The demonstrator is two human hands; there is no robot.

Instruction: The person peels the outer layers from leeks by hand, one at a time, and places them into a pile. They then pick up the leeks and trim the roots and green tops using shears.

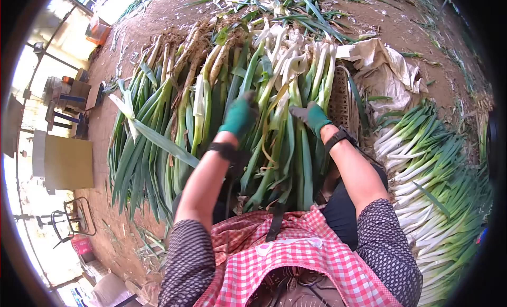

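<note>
A wide pile of untrimmed leeks (203, 103) lies before me, roots at the far end and green leaves toward my lap. My left hand (240, 117), in a green glove with dark fingertips, is closed around a leek (252, 69) near the middle of the pile; motion blurs its fingers slightly. To its right, my right hand (315, 117), gloved the same way, has its fingers curled at the leeks. The stalk under them is partly hidden. One leek leaf (163, 143) lies crosswise over the pile's left part.
Cleaned leeks with white stems (417, 185) lie in a long row at my right. A crate with holes (339, 98) and a crumpled pale sack (388, 69) sit beyond my right hand. Leaf scraps (311, 14) litter the ground ahead. A chair frame (79, 217) stands left.
</note>
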